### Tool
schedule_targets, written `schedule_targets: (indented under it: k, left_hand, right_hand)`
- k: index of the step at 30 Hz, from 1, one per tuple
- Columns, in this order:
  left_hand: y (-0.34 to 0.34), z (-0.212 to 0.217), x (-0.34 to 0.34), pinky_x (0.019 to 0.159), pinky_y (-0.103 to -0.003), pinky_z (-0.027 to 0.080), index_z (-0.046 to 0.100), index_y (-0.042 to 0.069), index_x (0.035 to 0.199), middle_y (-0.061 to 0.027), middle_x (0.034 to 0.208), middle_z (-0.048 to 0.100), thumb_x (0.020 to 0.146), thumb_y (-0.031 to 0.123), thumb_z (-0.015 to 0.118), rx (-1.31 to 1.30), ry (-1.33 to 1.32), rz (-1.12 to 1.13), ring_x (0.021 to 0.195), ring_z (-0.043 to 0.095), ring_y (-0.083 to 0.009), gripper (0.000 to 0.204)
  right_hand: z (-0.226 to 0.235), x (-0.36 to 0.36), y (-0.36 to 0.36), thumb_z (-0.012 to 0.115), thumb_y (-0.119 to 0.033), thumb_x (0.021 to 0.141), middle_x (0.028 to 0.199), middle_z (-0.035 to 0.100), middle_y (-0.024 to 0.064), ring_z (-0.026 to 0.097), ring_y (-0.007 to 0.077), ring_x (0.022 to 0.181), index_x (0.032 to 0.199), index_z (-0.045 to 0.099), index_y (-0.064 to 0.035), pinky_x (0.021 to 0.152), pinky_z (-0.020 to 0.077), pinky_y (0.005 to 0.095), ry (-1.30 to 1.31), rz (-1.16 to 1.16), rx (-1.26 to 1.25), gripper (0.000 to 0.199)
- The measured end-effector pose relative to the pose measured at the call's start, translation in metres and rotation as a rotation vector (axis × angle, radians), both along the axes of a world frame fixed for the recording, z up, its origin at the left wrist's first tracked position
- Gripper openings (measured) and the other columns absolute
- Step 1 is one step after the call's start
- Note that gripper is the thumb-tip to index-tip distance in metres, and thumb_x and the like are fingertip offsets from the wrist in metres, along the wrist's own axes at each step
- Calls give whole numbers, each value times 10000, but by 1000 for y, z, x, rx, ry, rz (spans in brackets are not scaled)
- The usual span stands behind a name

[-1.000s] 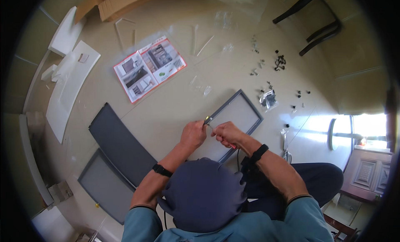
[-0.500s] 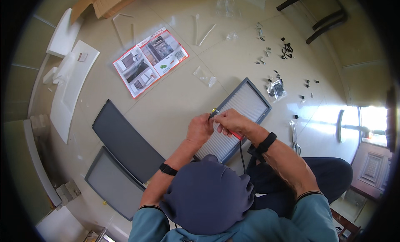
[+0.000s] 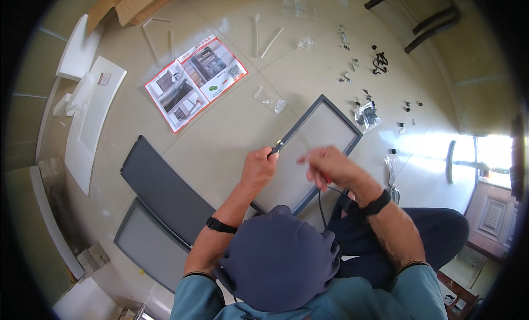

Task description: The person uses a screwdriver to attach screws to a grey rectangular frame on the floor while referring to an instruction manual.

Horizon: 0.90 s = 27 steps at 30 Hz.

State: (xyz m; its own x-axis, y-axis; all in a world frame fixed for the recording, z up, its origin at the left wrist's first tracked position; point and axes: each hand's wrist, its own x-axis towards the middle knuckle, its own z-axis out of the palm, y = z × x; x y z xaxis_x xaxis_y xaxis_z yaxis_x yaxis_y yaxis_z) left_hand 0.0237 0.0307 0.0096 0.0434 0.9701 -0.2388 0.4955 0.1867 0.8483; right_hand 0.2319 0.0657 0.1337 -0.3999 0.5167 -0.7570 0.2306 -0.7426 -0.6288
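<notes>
- a person in a dark cap and teal top sits on a pale tiled floor (image 3: pixel 231 121), seen from above.
- the left hand (image 3: pixel 258 168) has its grip clamped on a thin dark tool (image 3: pixel 277 147), whose tip points toward one o'clock.
- the tool sits at the near left edge of a grey-framed mesh panel (image 3: pixel 325 130) lying flat on the floor, just past the hands at twelve o'clock.
- the right hand (image 3: pixel 325 164) hovers over the panel, blurred; its fingers look loosely curled and apart, and i cannot tell whether they hold anything.
- a dark flat panel (image 3: pixel 160 185) lies at nine o'clock, with another framed panel (image 3: pixel 144 248) nearer, at eight.
- a red-edged instruction leaflet (image 3: pixel 195 80) lies at eleven o'clock.
- small dark fittings (image 3: pixel 379 61) are scattered at one o'clock.
</notes>
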Motion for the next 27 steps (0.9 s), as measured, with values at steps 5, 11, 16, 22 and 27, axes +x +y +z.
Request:
schedule_targets:
  k: [5, 11, 16, 22, 27]
  left_hand:
    - [5, 2, -2, 622, -436, 491, 679, 1, 907, -220, 734, 640, 885, 184, 624, -35, -31, -13, 662, 620, -388, 192]
    - [5, -10, -7, 613, -417, 497, 693, -1, 912, -218, 722, 639, 869, 184, 631, -38, -99, 39, 638, 625, -361, 200]
    - [9, -11, -8, 598, -391, 491, 698, -8, 910, -208, 720, 645, 859, 182, 644, -54, -102, 31, 612, 623, -332, 203]
    - [9, -16, -10, 612, -372, 492, 697, -22, 922, -207, 733, 650, 861, 176, 636, -135, -169, 43, 619, 625, -300, 216]
    - [8, -16, -10, 630, -375, 500, 699, -22, 934, -207, 746, 657, 860, 175, 635, -138, -189, 46, 636, 630, -306, 220]
  right_hand:
    - [-37, 0, -40, 595, -217, 894, 708, 663, 177, 637, 270, 592, 1075, 651, 5, 586, 535, 359, -531, 143, 530, 292]
    - [-33, -14, -55, 571, -92, 904, 813, 650, 195, 658, 391, 705, 1205, 602, -25, 653, 546, 435, -677, 447, 1084, 310]
    - [-31, -25, -58, 613, -79, 875, 771, 605, 148, 633, 334, 573, 1173, 616, -2, 520, 522, 415, -737, 522, 1172, 308]
    - [-34, -30, -52, 604, -80, 879, 774, 601, 152, 629, 337, 569, 1171, 614, 4, 514, 522, 414, -735, 533, 1163, 304]
    - [-37, -29, -51, 635, -73, 879, 751, 593, 137, 613, 313, 564, 1168, 623, -5, 501, 513, 390, -748, 549, 1188, 297]
